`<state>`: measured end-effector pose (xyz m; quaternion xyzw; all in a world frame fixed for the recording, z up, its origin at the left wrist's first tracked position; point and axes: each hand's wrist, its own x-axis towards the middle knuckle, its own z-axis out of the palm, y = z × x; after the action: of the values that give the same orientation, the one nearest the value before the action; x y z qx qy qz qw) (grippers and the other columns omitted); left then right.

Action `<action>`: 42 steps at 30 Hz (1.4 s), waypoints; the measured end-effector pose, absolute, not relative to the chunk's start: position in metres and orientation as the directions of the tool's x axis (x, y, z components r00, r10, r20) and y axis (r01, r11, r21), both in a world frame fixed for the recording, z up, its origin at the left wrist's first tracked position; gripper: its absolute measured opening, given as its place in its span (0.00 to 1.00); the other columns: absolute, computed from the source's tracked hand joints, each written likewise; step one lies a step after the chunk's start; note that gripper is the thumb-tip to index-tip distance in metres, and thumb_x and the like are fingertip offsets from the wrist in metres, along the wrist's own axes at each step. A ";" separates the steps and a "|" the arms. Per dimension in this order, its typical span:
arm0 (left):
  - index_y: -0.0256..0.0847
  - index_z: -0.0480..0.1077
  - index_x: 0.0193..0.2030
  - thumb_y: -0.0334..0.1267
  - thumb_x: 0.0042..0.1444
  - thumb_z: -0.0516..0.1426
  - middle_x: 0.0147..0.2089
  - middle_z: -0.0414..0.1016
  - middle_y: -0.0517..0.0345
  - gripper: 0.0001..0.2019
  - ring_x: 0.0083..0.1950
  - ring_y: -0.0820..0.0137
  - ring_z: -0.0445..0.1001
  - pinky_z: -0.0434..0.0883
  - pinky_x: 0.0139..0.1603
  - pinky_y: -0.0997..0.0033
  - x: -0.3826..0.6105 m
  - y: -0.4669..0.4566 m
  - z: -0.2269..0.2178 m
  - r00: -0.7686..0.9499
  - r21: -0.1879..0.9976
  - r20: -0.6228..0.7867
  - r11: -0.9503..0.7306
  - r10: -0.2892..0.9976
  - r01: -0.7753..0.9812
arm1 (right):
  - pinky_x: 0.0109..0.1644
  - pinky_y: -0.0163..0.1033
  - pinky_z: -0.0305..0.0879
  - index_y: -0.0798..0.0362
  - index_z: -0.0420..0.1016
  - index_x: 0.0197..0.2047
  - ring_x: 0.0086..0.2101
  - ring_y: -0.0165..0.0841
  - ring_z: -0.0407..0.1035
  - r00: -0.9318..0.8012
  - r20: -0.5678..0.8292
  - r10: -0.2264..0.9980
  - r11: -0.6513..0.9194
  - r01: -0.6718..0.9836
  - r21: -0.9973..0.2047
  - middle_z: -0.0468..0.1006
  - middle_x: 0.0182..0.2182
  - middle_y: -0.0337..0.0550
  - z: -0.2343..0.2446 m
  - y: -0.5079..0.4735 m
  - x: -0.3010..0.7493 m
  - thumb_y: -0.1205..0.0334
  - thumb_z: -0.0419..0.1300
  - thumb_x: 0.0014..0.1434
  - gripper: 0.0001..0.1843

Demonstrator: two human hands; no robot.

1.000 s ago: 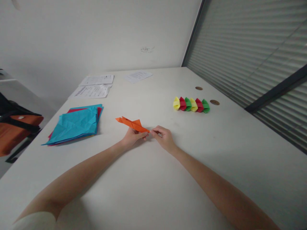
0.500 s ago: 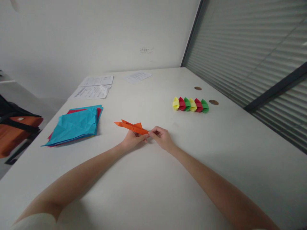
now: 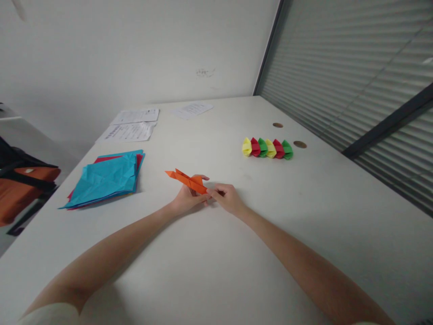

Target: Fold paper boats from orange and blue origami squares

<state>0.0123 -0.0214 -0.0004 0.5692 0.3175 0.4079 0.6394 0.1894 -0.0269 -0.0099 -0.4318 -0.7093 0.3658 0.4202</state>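
Observation:
A folded piece of orange paper (image 3: 184, 179), long and narrow with a pointed far-left end, is held at a slant just above the white table. My left hand (image 3: 187, 198) grips it from below, thumb along its near side and a finger reaching round behind it. At its right end, my right hand (image 3: 227, 197) pinches the tip between thumb and fingers. The two hands nearly meet there, and the pinched tip is partly hidden by the fingertips.
To the left lies a stack of blue and red paper sheets (image 3: 106, 178), the top one creased. Beyond my hands to the right sits a row of folded yellow, red and green paper pieces (image 3: 267, 148). Printed sheets (image 3: 130, 132) lie at the back left. Blinds (image 3: 352, 76) border the right side.
The orange paper has shifted slightly right and tilted more. A finger of my left hand now extends behind it, and my right hand has lowered a little at the tip.

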 end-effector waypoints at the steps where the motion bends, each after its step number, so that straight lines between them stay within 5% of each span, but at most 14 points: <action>1: 0.39 0.62 0.52 0.40 0.48 0.68 0.27 0.74 0.64 0.28 0.24 0.74 0.75 0.71 0.27 0.76 0.012 -0.022 0.000 0.471 0.987 0.056 0.021 0.880 -0.157 | 0.23 0.34 0.49 0.53 0.66 0.17 0.20 0.26 0.53 -0.283 0.276 0.918 0.361 0.312 -0.879 0.60 0.15 0.34 -0.010 -0.027 0.190 0.43 0.56 0.60 0.28; 15: 0.36 0.67 0.45 0.42 0.47 0.69 0.29 0.77 0.57 0.23 0.27 0.70 0.76 0.72 0.31 0.70 0.012 -0.018 -0.001 0.487 0.989 0.017 0.057 0.873 -0.137 | 0.23 0.35 0.47 0.52 0.59 0.14 0.18 0.26 0.52 -0.304 0.310 0.901 0.412 0.374 -0.831 0.56 0.13 0.34 -0.013 -0.028 0.191 0.38 0.49 0.63 0.33; 22: 0.35 0.73 0.44 0.53 0.53 0.62 0.38 0.80 0.49 0.22 0.38 0.66 0.78 0.73 0.43 0.65 0.011 -0.005 0.010 0.065 0.920 0.029 -0.001 0.997 -0.391 | 0.26 0.36 0.51 0.51 0.56 0.15 0.18 0.26 0.55 -0.298 0.356 0.886 0.455 0.400 -0.796 0.59 0.13 0.35 -0.014 -0.030 0.191 0.42 0.49 0.64 0.32; 26: 0.35 0.73 0.40 0.53 0.54 0.62 0.35 0.80 0.51 0.20 0.36 0.68 0.78 0.73 0.43 0.65 0.007 0.000 0.014 -0.002 0.912 -0.013 0.011 1.000 -0.411 | 0.27 0.36 0.52 0.51 0.56 0.14 0.19 0.27 0.56 -0.352 0.369 0.860 0.497 0.422 -0.758 0.61 0.14 0.35 -0.011 -0.033 0.189 0.42 0.50 0.65 0.32; 35: 0.34 0.74 0.43 0.50 0.48 0.66 0.31 0.77 0.58 0.22 0.22 0.80 0.66 0.63 0.24 0.79 0.009 -0.006 0.025 0.062 0.935 -0.070 0.087 0.996 -0.342 | 0.25 0.35 0.53 0.53 0.68 0.18 0.19 0.26 0.57 -0.394 0.255 0.883 0.354 0.203 -0.913 0.63 0.15 0.37 -0.008 -0.036 0.190 0.33 0.44 0.62 0.36; 39: 0.31 0.77 0.36 0.47 0.45 0.68 0.27 0.76 0.57 0.19 0.21 0.80 0.63 0.57 0.21 0.79 0.008 -0.014 0.031 0.408 0.943 -0.269 0.325 0.872 -0.072 | 0.26 0.34 0.56 0.54 0.74 0.28 0.23 0.27 0.60 -0.203 0.219 0.954 0.244 0.109 -0.964 0.66 0.20 0.37 -0.006 -0.030 0.190 0.31 0.47 0.60 0.34; 42: 0.30 0.77 0.29 0.46 0.47 0.67 0.23 0.74 0.57 0.17 0.19 0.82 0.58 0.52 0.20 0.78 0.009 -0.019 0.031 0.554 0.932 -0.347 0.346 0.757 0.111 | 0.28 0.34 0.59 0.54 0.75 0.30 0.25 0.27 0.63 -0.160 0.227 0.961 0.239 0.060 -0.969 0.68 0.25 0.38 -0.007 -0.025 0.189 0.36 0.56 0.57 0.27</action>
<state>0.0085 -0.0192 0.0310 0.5244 0.4136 0.2278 0.7085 0.1890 -0.0251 -0.0068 -0.4175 -0.6114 0.4542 0.4955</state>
